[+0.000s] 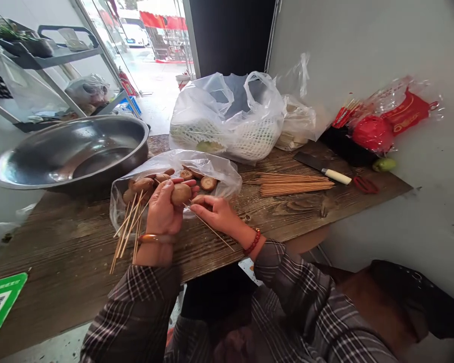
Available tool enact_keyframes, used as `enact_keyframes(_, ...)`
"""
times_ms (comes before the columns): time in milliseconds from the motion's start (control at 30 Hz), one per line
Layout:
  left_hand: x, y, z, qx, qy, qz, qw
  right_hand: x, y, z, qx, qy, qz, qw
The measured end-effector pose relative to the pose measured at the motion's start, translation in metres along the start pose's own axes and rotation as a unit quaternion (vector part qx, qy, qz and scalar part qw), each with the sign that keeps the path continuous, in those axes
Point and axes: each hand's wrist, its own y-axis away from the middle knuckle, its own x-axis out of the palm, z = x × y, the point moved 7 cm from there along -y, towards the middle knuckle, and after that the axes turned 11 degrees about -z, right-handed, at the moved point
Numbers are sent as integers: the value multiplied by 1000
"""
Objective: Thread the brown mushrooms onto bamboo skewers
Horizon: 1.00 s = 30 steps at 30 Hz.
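Observation:
A round brown mushroom (pixel 181 194) is held in my left hand (pixel 163 209), above an open clear plastic bag (pixel 221 171). My right hand (pixel 215 214) pinches a thin wooden skewer (pixel 219 235) just right of the mushroom; its upper end is at the mushroom, and whether it has pierced it I cannot tell. More mushrooms (pixel 208 183) lie in the bag. Several skewers (pixel 126 227) stick out from mushrooms at the bag's left side, their free ends over the table.
A large steel basin (pixel 113 156) stands at the left, white bags (pixel 227 126) behind. To the right on the wooden table (pixel 287 222) lie loose skewers (pixel 297 184), a cleaver (pixel 336 175) and red-handled scissors (pixel 365 185). A green QR card (pixel 7 297) is at the lower left.

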Motion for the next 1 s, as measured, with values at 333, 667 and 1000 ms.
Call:
enact_keyframes(333,-3,4,1,-3,-22,-17,1000,14,9,5,-70,115,23,991)
enact_keyframes(667,-6,0,11,-21,-10,-30,999,-15,5,-13,87,-56,37,994)
enact_keyframes(1000,9,9,3,243,-399,72,881,-58,-10,-45,153,-73,-12,985)
